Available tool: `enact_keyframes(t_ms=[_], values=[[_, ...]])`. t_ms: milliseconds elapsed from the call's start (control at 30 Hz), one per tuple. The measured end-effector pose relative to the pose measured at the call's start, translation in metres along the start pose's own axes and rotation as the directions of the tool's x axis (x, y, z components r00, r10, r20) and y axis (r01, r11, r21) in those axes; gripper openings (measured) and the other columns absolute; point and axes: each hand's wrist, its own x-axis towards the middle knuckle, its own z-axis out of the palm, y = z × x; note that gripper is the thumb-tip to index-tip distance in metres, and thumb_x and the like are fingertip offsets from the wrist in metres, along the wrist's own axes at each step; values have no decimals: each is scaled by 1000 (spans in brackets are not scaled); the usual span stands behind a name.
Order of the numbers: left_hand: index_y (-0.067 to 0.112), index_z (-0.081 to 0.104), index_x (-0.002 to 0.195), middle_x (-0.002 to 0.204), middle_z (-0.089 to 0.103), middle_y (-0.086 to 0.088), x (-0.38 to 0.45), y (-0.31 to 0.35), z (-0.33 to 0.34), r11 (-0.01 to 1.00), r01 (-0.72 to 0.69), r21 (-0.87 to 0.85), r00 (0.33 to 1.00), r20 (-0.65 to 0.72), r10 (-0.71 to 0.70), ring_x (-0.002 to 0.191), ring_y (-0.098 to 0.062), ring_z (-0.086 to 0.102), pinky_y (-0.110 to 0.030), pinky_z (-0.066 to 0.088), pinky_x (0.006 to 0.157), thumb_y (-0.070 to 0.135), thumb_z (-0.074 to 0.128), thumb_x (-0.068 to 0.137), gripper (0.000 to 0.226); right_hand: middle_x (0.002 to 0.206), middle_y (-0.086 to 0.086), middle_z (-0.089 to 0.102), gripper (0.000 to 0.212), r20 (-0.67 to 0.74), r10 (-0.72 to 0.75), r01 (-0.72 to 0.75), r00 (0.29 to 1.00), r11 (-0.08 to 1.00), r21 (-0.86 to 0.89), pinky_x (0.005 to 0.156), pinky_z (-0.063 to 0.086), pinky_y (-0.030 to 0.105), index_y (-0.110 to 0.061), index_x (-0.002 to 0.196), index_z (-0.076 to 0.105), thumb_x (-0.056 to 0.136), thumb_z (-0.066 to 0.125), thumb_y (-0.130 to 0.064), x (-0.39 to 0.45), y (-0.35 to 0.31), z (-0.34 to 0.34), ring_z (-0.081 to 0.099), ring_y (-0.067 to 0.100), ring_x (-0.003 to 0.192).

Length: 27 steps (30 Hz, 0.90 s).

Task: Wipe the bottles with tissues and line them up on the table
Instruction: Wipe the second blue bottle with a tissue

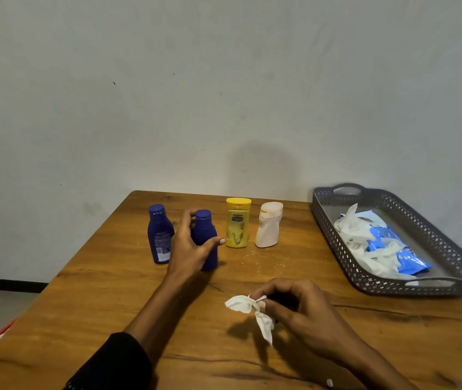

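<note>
Four bottles stand in a row near the far edge of the wooden table [83,305]. From the left: a dark blue bottle [159,235], a second dark blue bottle [206,235], a yellow bottle [237,223] and a white bottle [268,225]. My left hand [189,244] is curled round the second blue bottle, which stands upright on the table. My right hand [297,308] hovers nearer to me and pinches a crumpled white tissue [252,309] between thumb and fingers.
A grey perforated tray [337,220] sits at the table's right side, holding a blue tissue pack [393,246] and loose used tissues. Small crumbs lie on the wood in front of the yellow and white bottles. A plain wall stands behind the table.
</note>
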Motion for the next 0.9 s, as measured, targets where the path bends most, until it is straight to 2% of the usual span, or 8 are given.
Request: enact_keyframes(t_ms=[200,367,500,567,633,700,800,900], values=[[23,43,132,130,57,-5,-3,-4,-2,999,17,33,1000,10,-17,116,-18,58,-19,51,82,16,86,69,77,97,-9,76,15,-1,-1,1,1000,1000,13,81,59,39,-30,97,77,92,69,-18,-3,-1,0,71,11,89],[29,38,140,138,54,-4,-6,1,-4,999,38,23,999,20,-39,124,-19,55,-37,53,97,14,87,68,88,100,-11,76,14,-4,-10,10,1000,1000,11,82,59,37,-31,98,77,91,71,-20,-7,-4,-2,70,9,92],[28,17,153,159,30,-2,-18,13,-3,998,55,37,998,-19,-55,145,-20,31,-37,35,111,17,91,63,117,97,-5,76,15,-6,-28,29,1000,999,39,77,59,36,-29,95,78,91,71,-17,-10,-7,-5,71,15,87],[28,5,156,165,12,0,-34,20,2,993,52,109,992,-122,-39,150,-20,18,-42,28,115,28,92,61,129,96,-3,77,15,-16,-46,47,999,997,59,75,59,36,-29,95,78,91,71,-16,-11,-8,-6,71,16,86],[28,2,156,165,-2,6,-58,25,10,987,34,158,973,-230,3,150,-12,6,-37,22,115,36,90,62,129,96,-4,77,15,-20,-60,61,998,996,68,76,60,37,-29,95,78,90,71,-17,-12,-8,-6,72,15,86],[28,6,156,165,-7,12,-78,29,19,979,-57,197,956,-273,111,150,-5,0,-28,15,116,37,87,66,121,96,-4,77,14,-7,-60,61,998,995,74,77,60,37,-29,95,78,90,71,-17,-13,-9,-5,71,14,86],[27,17,152,165,5,1,-79,44,30,908,-320,270,908,-185,375,151,-4,3,-9,13,114,21,81,77,99,96,-2,77,14,-15,-75,76,997,993,93,79,60,40,-28,95,78,90,72,-16,-15,-6,-6,72,17,87],[21,24,150,162,18,-4,-40,65,37,827,-452,334,873,-25,487,150,-13,16,-16,21,117,7,68,87,78,92,3,77,12,-43,-91,95,995,990,104,77,58,41,-26,95,78,90,72,-18,-19,-2,-13,71,24,86]])
